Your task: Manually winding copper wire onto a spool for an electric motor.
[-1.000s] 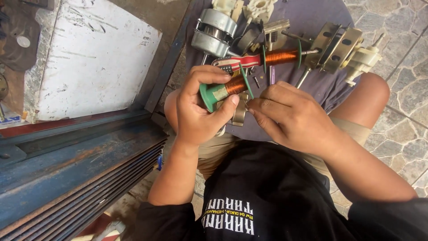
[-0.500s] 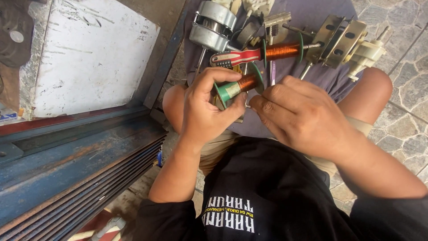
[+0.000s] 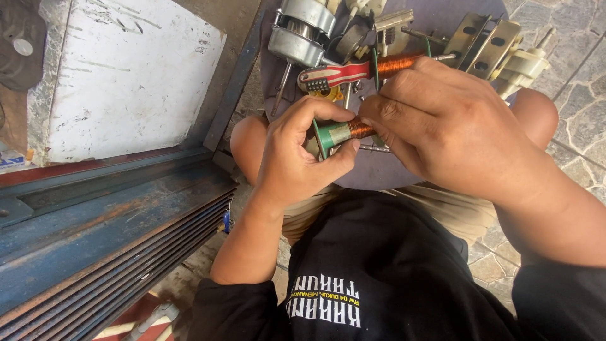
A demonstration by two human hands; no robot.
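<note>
Both hands (image 3: 379,136) on green copper-wound spool (image 3: 341,131), axis level, left-right.

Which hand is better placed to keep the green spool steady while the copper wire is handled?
Probably the left. The left hand already wraps its thumb and fingers around the green spool, near its flange. The right hand only pinches at the copper winding with its fingertips.

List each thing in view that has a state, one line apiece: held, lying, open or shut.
left hand: shut on the green spool, gripping its flange end.
right hand: fingers pinching the spool's copper end.
green spool: held between both hands, partly wound with copper wire.
red-handled tool: lying loose on the grey cloth.
second copper spool: lying untouched.
metal motor housing: lying untouched.
</note>
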